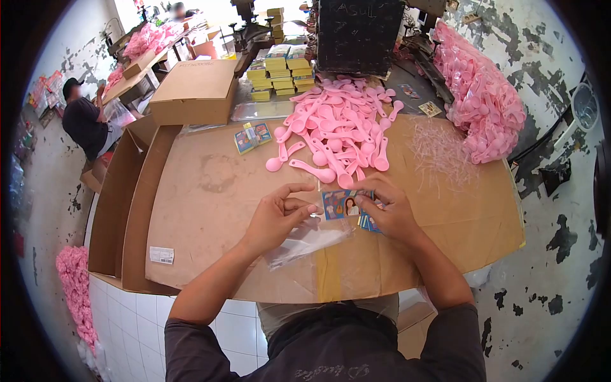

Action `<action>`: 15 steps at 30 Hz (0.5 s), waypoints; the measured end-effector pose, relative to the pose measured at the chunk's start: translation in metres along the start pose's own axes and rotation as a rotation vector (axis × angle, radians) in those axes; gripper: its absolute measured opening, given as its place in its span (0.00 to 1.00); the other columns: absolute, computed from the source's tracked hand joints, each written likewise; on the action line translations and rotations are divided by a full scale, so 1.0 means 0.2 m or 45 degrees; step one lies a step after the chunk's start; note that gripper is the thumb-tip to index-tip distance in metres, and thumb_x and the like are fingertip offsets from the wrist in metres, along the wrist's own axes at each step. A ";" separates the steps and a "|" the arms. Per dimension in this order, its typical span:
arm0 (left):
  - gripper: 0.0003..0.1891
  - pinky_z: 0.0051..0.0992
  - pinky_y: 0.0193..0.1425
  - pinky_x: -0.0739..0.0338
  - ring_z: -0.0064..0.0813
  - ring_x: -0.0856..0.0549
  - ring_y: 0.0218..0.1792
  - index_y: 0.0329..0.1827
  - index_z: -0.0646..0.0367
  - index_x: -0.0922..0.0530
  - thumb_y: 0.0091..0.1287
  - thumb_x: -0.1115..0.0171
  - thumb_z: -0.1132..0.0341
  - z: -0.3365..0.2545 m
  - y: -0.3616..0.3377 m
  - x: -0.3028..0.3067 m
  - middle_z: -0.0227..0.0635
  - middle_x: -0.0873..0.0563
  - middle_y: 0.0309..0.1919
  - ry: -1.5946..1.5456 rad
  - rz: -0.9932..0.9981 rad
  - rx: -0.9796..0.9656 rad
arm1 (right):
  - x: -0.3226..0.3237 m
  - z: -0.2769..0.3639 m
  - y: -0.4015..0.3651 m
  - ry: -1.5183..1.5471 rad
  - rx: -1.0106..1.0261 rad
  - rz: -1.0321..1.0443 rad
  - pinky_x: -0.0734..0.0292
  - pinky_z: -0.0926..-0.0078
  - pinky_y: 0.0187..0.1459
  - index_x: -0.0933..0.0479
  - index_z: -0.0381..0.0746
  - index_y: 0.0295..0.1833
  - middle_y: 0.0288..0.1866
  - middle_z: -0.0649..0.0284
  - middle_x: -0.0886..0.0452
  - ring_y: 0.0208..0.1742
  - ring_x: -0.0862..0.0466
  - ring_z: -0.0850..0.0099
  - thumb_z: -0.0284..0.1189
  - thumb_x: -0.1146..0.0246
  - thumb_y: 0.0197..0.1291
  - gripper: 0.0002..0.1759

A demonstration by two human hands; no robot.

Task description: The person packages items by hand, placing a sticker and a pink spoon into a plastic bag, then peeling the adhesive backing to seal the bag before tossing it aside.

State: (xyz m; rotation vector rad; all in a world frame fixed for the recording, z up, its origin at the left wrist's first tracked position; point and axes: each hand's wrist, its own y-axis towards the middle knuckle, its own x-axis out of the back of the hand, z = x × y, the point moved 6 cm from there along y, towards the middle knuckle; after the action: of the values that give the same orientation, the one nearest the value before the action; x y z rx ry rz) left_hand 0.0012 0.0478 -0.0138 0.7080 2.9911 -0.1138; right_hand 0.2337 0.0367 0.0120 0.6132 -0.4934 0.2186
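My right hand (385, 207) is closed on a small printed card (340, 205), blue with pictures on it, pinched near its right edge. Under that hand lie more blue cards (368, 223), partly hidden by the fingers. My left hand (280, 215) is to the left of the card, its thumb and fingers curled together at the upper end of a clear plastic bag (305, 245). The rest of the bag lies flat on the cardboard. Just beyond both hands spreads a heap of pink plastic measuring spoons (340, 124).
A bundle of cards (252, 137) lies left of the spoons; stacked card bundles (278, 67) stand behind. A closed carton (194, 89) is at back left. Pink spoons in plastic (477, 95) and clear shreds (442, 153) lie right. Another person (89, 118) is at far left.
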 end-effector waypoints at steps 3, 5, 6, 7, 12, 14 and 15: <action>0.24 0.23 0.50 0.15 0.22 0.09 0.47 0.73 0.63 0.28 0.76 0.33 0.73 0.00 -0.02 -0.04 0.41 0.07 0.46 0.204 0.064 -0.041 | -0.04 0.03 0.01 0.001 0.147 0.070 0.22 0.77 0.42 0.23 0.39 0.70 0.47 0.64 0.17 0.42 0.17 0.79 0.19 0.34 0.69 0.25; 0.25 0.22 0.51 0.16 0.21 0.10 0.48 0.74 0.62 0.28 0.75 0.34 0.74 0.00 -0.03 -0.07 0.41 0.07 0.46 0.291 0.133 -0.065 | -0.09 0.00 -0.02 0.374 -0.199 0.079 0.23 0.77 0.41 0.22 0.38 0.67 0.45 0.65 0.18 0.41 0.18 0.80 0.19 0.32 0.69 0.22; 0.25 0.23 0.51 0.16 0.21 0.10 0.48 0.74 0.63 0.29 0.75 0.34 0.74 -0.01 -0.04 -0.09 0.41 0.08 0.47 0.295 0.175 -0.077 | -0.13 -0.01 -0.04 0.560 -0.372 0.082 0.23 0.77 0.41 0.21 0.37 0.65 0.44 0.65 0.18 0.41 0.18 0.80 0.19 0.32 0.68 0.20; 0.26 0.23 0.52 0.16 0.20 0.11 0.48 0.75 0.63 0.29 0.75 0.34 0.75 -0.02 -0.05 -0.11 0.41 0.08 0.47 0.300 0.216 -0.089 | -0.13 -0.01 -0.04 0.604 -0.384 0.000 0.23 0.78 0.41 0.20 0.37 0.63 0.44 0.65 0.18 0.41 0.18 0.80 0.20 0.31 0.68 0.19; 0.23 0.24 0.47 0.15 0.21 0.10 0.44 0.72 0.61 0.26 0.76 0.34 0.74 -0.01 -0.03 -0.10 0.38 0.07 0.44 0.170 0.126 -0.138 | -0.14 -0.07 -0.06 0.618 -0.521 -0.035 0.22 0.77 0.41 0.19 0.36 0.53 0.45 0.64 0.18 0.41 0.18 0.80 0.25 0.28 0.68 0.11; 0.23 0.24 0.46 0.16 0.21 0.10 0.44 0.73 0.62 0.27 0.76 0.35 0.74 0.01 -0.03 -0.10 0.38 0.08 0.44 0.119 0.127 -0.115 | -0.15 0.01 -0.03 0.408 -0.236 0.062 0.21 0.74 0.43 0.18 0.35 0.50 0.45 0.62 0.18 0.43 0.17 0.77 0.29 0.31 0.71 0.09; 0.24 0.23 0.46 0.16 0.20 0.10 0.44 0.73 0.63 0.27 0.76 0.35 0.74 0.01 -0.04 -0.09 0.38 0.08 0.45 0.108 0.137 -0.078 | -0.16 0.05 -0.02 0.303 -0.093 0.110 0.21 0.73 0.44 0.17 0.34 0.48 0.46 0.61 0.17 0.44 0.16 0.75 0.30 0.32 0.72 0.09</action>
State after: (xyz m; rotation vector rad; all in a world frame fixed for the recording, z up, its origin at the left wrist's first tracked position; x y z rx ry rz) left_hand 0.0144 0.0329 -0.0144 0.8867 3.0123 0.0139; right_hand 0.2041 0.0251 0.0009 0.4874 -0.2970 0.3492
